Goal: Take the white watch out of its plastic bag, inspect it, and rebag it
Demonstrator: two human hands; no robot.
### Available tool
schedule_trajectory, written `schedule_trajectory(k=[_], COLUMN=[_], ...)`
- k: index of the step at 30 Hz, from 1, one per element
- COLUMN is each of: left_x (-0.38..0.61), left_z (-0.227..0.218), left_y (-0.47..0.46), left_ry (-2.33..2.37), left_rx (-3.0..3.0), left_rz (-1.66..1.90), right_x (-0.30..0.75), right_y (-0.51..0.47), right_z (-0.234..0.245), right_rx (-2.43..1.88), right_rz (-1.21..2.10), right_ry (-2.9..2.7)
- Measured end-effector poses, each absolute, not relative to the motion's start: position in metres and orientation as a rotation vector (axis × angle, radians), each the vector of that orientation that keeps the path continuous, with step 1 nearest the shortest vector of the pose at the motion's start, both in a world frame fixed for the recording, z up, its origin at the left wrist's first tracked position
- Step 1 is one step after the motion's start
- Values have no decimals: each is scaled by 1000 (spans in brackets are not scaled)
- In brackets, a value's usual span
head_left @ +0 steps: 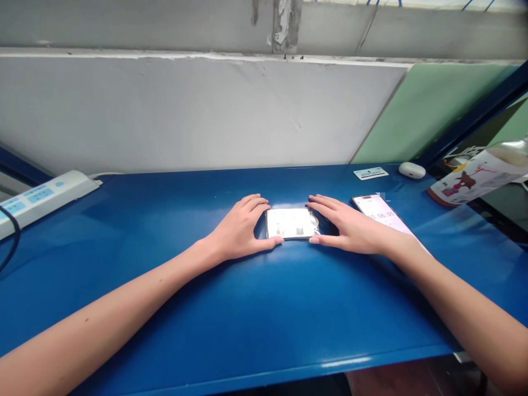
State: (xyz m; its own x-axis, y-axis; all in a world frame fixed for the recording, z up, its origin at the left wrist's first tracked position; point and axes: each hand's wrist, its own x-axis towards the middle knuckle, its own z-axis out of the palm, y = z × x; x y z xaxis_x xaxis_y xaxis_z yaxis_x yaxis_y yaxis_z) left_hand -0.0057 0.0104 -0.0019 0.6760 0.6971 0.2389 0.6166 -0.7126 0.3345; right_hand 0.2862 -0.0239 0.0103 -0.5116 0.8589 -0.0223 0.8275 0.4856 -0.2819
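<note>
A small white phone-like device (290, 223) with a lit screen lies flat on the blue table (264, 308), near its middle. My left hand (241, 228) rests on the table at the device's left end, thumb along the near edge and fingers curled over the far corner. My right hand (346, 226) lies at the right end, thumb on the near edge and fingers stretched over the far corner. Both hands pinch the device by its ends.
A second phone (379, 214) showing a timer lies just right of my right wrist. Further back are a small card (370, 173) and a white earbud case (411, 170). A bottle (478, 176) lies at the right edge. A white power strip (41, 199) sits far left.
</note>
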Motion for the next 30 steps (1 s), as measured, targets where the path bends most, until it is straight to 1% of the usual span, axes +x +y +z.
schedule_trajectory(k=[9,13,20,30], left_x=[-6,-7,-7,-8], left_z=[-1,-1,-2,-3], left_y=[10,9,10,11], left_ry=[1095,1099,1078,1055], left_rx=[2671,2677,2659,2653], left_rz=[341,352,399,428], right_x=[285,272,254,259], right_y=[-26,-31,-34,-29], right_z=[11,6,-6,-7], right_rx=[-1511,-1481,-1342,-1368], right_rz=[454,482,264,326], right_ry=[-2551,-2364,-2360,-2348])
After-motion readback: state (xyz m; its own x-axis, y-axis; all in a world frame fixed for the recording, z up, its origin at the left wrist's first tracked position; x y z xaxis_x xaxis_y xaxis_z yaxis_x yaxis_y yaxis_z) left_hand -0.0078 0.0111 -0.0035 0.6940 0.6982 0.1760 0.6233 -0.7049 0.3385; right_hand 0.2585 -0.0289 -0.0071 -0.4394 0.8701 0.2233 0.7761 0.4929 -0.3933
